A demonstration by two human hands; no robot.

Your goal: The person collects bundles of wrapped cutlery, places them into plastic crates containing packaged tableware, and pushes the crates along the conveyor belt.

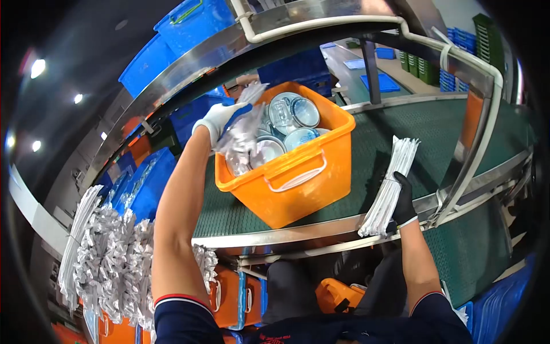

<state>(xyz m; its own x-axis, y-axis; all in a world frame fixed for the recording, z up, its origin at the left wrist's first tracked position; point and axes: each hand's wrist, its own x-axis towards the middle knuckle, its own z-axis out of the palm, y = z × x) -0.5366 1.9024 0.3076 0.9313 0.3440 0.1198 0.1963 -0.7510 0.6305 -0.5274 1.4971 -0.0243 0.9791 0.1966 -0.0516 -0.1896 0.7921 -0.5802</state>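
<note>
Two light loads are sitting in closed fingers: the white-gloved left hand [219, 118] is clutching slippery-looking, clear plastic packets [243, 136] over the orange plastic bin [315, 192], the black-gloved right hand [405, 200] holding a bendable white strip bundle [385, 200] near its tied middle — the surest grip.

We see a smooth, glossy plastic bin [309, 198], a matt, rough-textured green belt [229, 217] and, along its near side, a shiny metal edge [275, 236].

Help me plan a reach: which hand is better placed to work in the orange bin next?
Probably the left hand: it holds plastic packets over the orange bin, while the right hand grips a white bundle farther away.
</note>
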